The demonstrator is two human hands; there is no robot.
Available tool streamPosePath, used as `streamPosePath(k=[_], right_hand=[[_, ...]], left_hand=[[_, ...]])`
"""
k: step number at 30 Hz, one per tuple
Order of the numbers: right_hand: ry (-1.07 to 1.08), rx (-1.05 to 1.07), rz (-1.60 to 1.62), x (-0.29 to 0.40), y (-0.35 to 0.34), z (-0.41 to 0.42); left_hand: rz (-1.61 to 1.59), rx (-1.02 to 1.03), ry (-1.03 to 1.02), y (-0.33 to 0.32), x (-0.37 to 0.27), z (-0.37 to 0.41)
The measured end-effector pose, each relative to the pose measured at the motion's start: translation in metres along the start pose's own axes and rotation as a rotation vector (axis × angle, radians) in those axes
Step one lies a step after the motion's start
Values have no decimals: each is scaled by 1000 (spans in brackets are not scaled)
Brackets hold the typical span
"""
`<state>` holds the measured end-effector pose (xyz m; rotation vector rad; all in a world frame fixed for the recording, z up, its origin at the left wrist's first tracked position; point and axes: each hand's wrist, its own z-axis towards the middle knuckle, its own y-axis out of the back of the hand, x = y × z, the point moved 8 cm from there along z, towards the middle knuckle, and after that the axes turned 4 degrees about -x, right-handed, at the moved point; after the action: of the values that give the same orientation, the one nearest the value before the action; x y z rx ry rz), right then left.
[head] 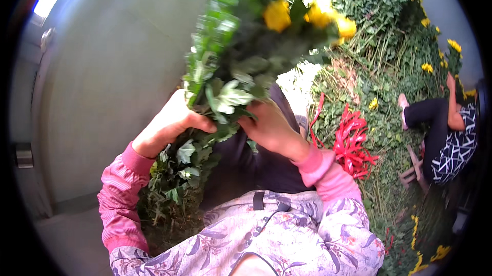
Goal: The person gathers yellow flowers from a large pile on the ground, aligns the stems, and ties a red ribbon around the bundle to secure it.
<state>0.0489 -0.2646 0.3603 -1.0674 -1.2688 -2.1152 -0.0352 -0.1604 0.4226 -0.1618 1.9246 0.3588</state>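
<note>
A leafy bunch of yellow chrysanthemums (246,53) is held up before me, its flower heads (277,15) blurred at the far end. Around the stems on the left side closes my left hand (180,118), thumb across the front. From the right, my right hand (271,126) grips the same bunch, its fingers partly hidden by leaves. Lower leaves (188,176) hang below my hands over my left side. Dark trousers (246,160) cover my legs under the bunch.
Red plastic strips (349,141) lie piled to my right. Cut stems and leaves (384,134) cover the floor there, with a heap of yellow chrysanthemums (376,11) behind. A person (453,134) sits at far right by a wooden stool (414,170). A plain wall (115,76) rises on my left.
</note>
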Motion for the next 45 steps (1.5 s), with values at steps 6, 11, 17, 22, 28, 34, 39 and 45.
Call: streamPosePath(k=[6,11,17,22,28,34,39,45], right_hand=[[49,246,-10,26,10,-49],[161,165,55,52,17,-2],[-315,186,944,-39,-29,59],[-372,13,1388,-60,-33,60],[-140,81,282,-45,-52,77],[57,-168,185,5,-30,57],[-246,-358,1344,-59,-5,15],[-147,24,997,-29,-17,17]], left_hand=[[526,-196,-46,-6,54,45],[935,-289,-326,-53,93,56],[640,-246,-218,-51,88,53],[421,-322,-404,-35,93,43],[530,-442,-432,-37,103,43],[486,-608,-604,-29,97,31],[69,-541,-722,-25,91,26],[-423,-367,-455,-10,119,48]])
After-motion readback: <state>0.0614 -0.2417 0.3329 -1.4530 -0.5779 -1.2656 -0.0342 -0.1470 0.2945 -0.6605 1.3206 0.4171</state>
